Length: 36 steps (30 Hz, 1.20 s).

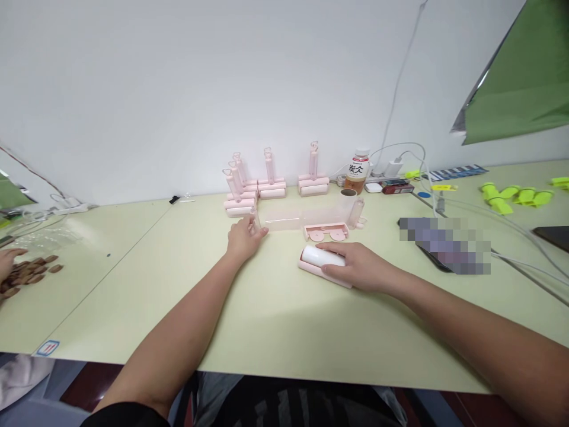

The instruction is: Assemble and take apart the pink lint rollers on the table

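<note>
My right hand point(355, 267) is wrapped over a white lint roll point(316, 256), which sits in a pink holder point(324, 276) on the table. Farther left, my left hand point(244, 240) has its fingers closed on a translucent pink piece point(254, 219), partly hidden by them. Beside that hand lies a clear plastic strip point(282, 221) stretching to the right. Between my hands and just behind the roll is a pink cover point(326, 231) with two round discs. A translucent pink handle point(356, 212) stands to its right.
Several assembled pink lint rollers point(313, 184) stand along the wall. A bottle point(358, 169), cables, a phone point(438, 258) and yellow-green pieces point(527, 198) are on the right. Another person's hand point(6, 261) is by brown pieces point(33, 273) at the left.
</note>
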Available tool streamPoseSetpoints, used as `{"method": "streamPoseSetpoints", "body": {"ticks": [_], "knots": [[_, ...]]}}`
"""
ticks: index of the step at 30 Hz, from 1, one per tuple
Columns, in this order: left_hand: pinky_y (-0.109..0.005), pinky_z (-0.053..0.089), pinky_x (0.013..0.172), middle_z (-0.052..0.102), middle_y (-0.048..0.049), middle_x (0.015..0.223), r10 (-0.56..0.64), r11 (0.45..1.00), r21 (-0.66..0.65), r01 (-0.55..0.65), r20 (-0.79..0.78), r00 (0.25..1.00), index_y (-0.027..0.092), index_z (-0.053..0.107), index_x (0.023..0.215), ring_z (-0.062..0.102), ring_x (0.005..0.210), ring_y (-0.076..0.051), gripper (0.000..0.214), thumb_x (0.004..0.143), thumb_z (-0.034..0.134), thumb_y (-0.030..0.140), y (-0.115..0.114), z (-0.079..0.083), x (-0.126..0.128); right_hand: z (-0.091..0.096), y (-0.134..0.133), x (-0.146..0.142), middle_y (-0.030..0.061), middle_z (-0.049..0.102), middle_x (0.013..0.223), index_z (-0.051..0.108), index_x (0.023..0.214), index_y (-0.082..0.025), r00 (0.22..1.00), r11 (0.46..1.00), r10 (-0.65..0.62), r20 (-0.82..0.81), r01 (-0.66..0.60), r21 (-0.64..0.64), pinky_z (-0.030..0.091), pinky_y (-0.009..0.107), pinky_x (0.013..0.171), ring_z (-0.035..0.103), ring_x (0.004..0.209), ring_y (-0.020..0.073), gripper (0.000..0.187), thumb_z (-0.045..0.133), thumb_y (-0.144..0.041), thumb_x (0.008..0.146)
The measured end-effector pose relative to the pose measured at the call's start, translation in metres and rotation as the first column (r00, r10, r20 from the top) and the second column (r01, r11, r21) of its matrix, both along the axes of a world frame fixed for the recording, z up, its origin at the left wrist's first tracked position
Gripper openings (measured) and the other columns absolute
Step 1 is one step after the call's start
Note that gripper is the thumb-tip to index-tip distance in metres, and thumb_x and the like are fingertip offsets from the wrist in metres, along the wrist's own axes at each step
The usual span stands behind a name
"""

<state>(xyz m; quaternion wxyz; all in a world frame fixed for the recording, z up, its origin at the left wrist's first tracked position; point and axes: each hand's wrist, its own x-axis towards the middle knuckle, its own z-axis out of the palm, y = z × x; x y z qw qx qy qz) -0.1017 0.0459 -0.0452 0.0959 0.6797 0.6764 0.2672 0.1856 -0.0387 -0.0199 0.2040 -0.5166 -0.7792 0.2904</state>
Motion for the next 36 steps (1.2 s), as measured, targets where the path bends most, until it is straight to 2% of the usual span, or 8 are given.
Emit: {"method": "streamPoseSetpoints", "body": {"ticks": [5, 11, 15, 17, 22, 26, 31, 36], "knots": [[-0.03, 0.04, 0.066, 0.067, -0.0055, 0.089, 0.001, 0.999, -0.04, -0.003, -0.039, 0.999, 0.022, 0.057, 0.091, 0.062, 0.083, -0.023, 0.014, 0.086, 0.052, 0.034, -0.002, 0.0, -0.003, 0.0, 0.005, 0.003, 0.008, 0.065, 0.131, 0.064, 0.13, -0.021, 0.996, 0.997, -0.065, 0.054, 0.063, 0.039, 0.047, 0.042, 0.095, 0.061, 0.114, 0.0323, 0.049, 0.058, -0.034, 0.083], [-0.031, 0.035, 0.058, 0.064, -0.005, 0.076, 0.023, 0.996, -0.082, -0.03, -0.088, 0.996, 0.022, 0.052, 0.085, 0.06, 0.069, -0.024, 0.01, 0.078, 0.056, 0.028, -0.007, 0.008, -0.007, 0.003, 0.005, 0.006, 0.0104, 0.063, 0.131, 0.062, 0.13, -0.019, 0.984, 0.983, -0.15, 0.096, 0.138, 0.121, 0.046, 0.041, 0.093, 0.06, 0.112, 0.0306, 0.05, 0.057, -0.038, 0.084], [-0.028, 0.037, 0.058, 0.062, -0.0008, 0.072, -0.099, 0.994, -0.063, 0.095, -0.074, 0.992, 0.023, 0.051, 0.084, 0.059, 0.067, -0.02, 0.007, 0.079, 0.053, 0.026, -0.024, 0.019, 0.003, 0.011, -0.003, 0.003, 0.009, 0.066, 0.112, 0.064, 0.119, -0.022, 0.981, 0.928, -0.194, -0.022, 0.191, 0.321, 0.047, 0.039, 0.085, 0.061, 0.098, 0.0263, 0.039, 0.056, -0.035, 0.084], [-0.027, 0.037, 0.058, 0.061, 0.0013, 0.069, -0.212, 0.976, -0.062, 0.208, -0.076, 0.974, 0.023, 0.051, 0.083, 0.059, 0.065, -0.019, 0.007, 0.078, 0.055, 0.027, -0.039, 0.025, 0.017, 0.013, -0.01, -0.003, 0.0045, 0.065, 0.089, 0.062, 0.114, -0.022, 0.984, 0.943, -0.132, -0.116, 0.161, 0.292, 0.046, 0.033, 0.07, 0.06, 0.076, 0.02, 0.033, 0.057, -0.038, 0.086], [-0.027, 0.029, 0.053, 0.062, 0.0001, 0.069, -0.549, 0.833, -0.052, 0.55, -0.182, 0.815, 0.022, 0.055, 0.092, 0.056, 0.059, -0.018, 0.018, 0.079, 0.058, 0.034, -0.083, 0.035, 0.055, 0.009, -0.028, -0.021, -0.0056, 0.054, 0.067, 0.048, 0.126, -0.02, 0.948, 0.991, 0.127, -0.293, -0.112, 0.067, 0.037, 0.024, 0.054, 0.05, 0.058, 0.0125, 0.053, 0.067, -0.046, 0.083], [-0.025, 0.032, 0.055, 0.061, 0.001, 0.072, -0.694, 0.717, -0.078, 0.692, 0.005, 0.72, 0.021, 0.059, 0.095, 0.053, 0.06, -0.014, 0.02, 0.08, 0.061, 0.035, -0.098, 0.034, 0.063, 0.008, -0.03, -0.024, -0.0023, 0.058, 0.072, 0.062, 0.11, -0.021, 0.935, 0.99, 0.134, -0.329, -0.111, 0.089, 0.038, 0.025, 0.058, 0.05, 0.063, 0.0129, 0.031, 0.063, -0.04, 0.086], [-0.021, 0.033, 0.044, 0.048, 0.0063, 0.056, -0.402, 0.784, -0.142, 0.604, 0.626, 0.668, 0.018, 0.056, 0.081, 0.042, 0.045, -0.007, 0.032, 0.081, 0.064, 0.049, -0.085, 0.028, 0.052, 0.01, -0.027, -0.017, -0.0024, 0.056, 0.063, 0.063, 0.098, -0.018, 0.817, 0.997, -0.065, -0.573, 0.072, -0.01, 0.039, 0.025, 0.05, 0.048, 0.052, 0.0125, 0.024, 0.064, -0.036, 0.081], [-0.017, 0.032, 0.032, 0.053, 0.0069, 0.054, -0.077, 0.832, -0.128, 0.539, 0.937, 0.342, 0.02, 0.046, 0.079, 0.037, 0.037, -0.005, 0.043, 0.074, 0.072, 0.054, -0.083, 0.03, 0.058, 0.006, -0.031, -0.015, 0.0006, 0.064, 0.069, 0.061, 0.102, -0.018, 0.652, 0.993, -0.054, -0.756, -0.043, -0.108, 0.045, 0.025, 0.042, 0.055, 0.049, 0.0137, 0.029, 0.069, -0.034, 0.079]]}}
